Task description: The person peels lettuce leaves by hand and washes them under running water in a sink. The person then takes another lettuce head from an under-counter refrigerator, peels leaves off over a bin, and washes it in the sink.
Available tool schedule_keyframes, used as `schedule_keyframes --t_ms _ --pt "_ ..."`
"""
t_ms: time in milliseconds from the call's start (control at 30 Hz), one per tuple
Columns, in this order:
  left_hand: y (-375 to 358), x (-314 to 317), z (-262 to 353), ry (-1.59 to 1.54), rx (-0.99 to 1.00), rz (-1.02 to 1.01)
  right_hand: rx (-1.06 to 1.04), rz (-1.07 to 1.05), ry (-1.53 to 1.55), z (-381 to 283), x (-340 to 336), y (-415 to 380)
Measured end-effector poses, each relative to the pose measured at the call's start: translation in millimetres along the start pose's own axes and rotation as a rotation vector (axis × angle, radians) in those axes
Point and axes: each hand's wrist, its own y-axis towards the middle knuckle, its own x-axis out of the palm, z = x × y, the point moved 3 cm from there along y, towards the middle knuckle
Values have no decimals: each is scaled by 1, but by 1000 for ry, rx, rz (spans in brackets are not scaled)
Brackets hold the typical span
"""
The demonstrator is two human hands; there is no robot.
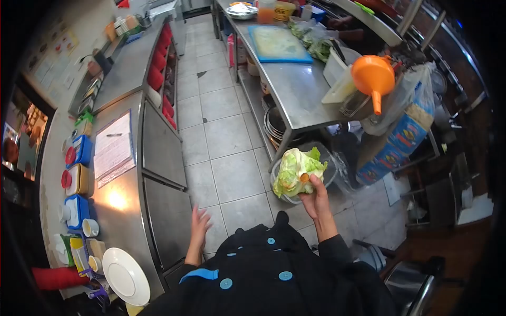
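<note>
— Where is the lettuce head [298, 171] right now?

— Up in the air, over the tiled floor [221, 137] of the aisle, just off the near corner of the steel worktop [295, 89] on the person's right. It is not resting on anything; a bowl [329, 176] shows behind it.

— Which hand has it?

— The right hand [316, 197]. Its fingers are closed around the lower side of the lettuce, so the leaves sit above and slightly left of the fingertips, stem end towards the palm as far as I can tell.

— And the left hand [199, 224]?

— Empty, fingers spread loose, hanging beside the front edge of the left counter [126, 210], well apart from the lettuce. The right hand is plainly the nearer one.

— Anything else by that left counter edge?

— A white plate [125, 276] at its near corner, and a clipboard [113, 147] farther along.
</note>
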Motion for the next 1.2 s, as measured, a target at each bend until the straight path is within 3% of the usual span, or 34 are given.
schedule_keyframes --t_ms 100,167,200,267,333,367,433,467,500,567,600,633,700,733,767,833,867,933,967,1033,1100,1167,1200 --pt "3 156 91 326 327 -606 -210 -20 -123 -25 -21 -14" --pt "-18 242 110 327 118 -1084 -659 69 -657 -58 -23 -28" --pt "-18 276 107 329 115 -1099 -677 90 -636 -65 -35 -28" --pt "-28 333 96 -141 -284 -1281 -740 96 -767 -80 -66 -32" --pt "-27 368 91 -269 -349 -1242 -881 9 -1195 -111 -76 -39" --pt "-26 384 88 -401 -404 -1192 -876 15 -1194 -130 -82 -40" --pt "-19 406 78 -443 -447 -1186 -709 -268 -1203 -152 -91 -37" --pt "-16 416 80 -419 -342 -1178 -615 -349 -1161 -161 -108 -33" --pt "-13 422 81 -393 -241 -1166 -609 -351 -1153 -166 -118 -27" --pt "-7 426 80 -372 -249 -1103 -259 -164 -341 -171 -139 -14" --pt "-2 426 78 -207 -179 -1062 -164 -50 -486 -175 -143 -9" --pt "2 428 81 -42 -106 -1021 -161 -52 -480 -178 -147 0" --pt "7 433 91 120 5 -1026 75 -146 -690 -172 -156 17" --pt "7 435 98 275 116 -1029 35 -128 -663 -172 -150 21" --pt "7 438 101 279 111 -1031 36 -123 -658 -169 -151 25" --pt "8 444 112 267 370 -1030 -79 -105 -628 -165 -152 33" --pt "13 442 111 267 371 -1034 -82 -103 -629 -164 -150 37" --pt "21 434 108 -248 -12 -1095 -70 -71 -447 -162 -148 43" --pt "26 430 111 -250 -15 -1092 -65 -71 -447 -159 -147 48" --pt "35 426 117 -616 -318 -1126 -116 -129 -401 -154 -146 56" --pt "46 418 109 -629 -277 -1082 -152 -167 -392 -149 -140 65" --pt "43 420 108 -299 -281 -1029 -218 -200 -651 -145 -133 71" --pt "41 421 111 -312 -253 -1025 -213 -199 -650 -145 -131 72"
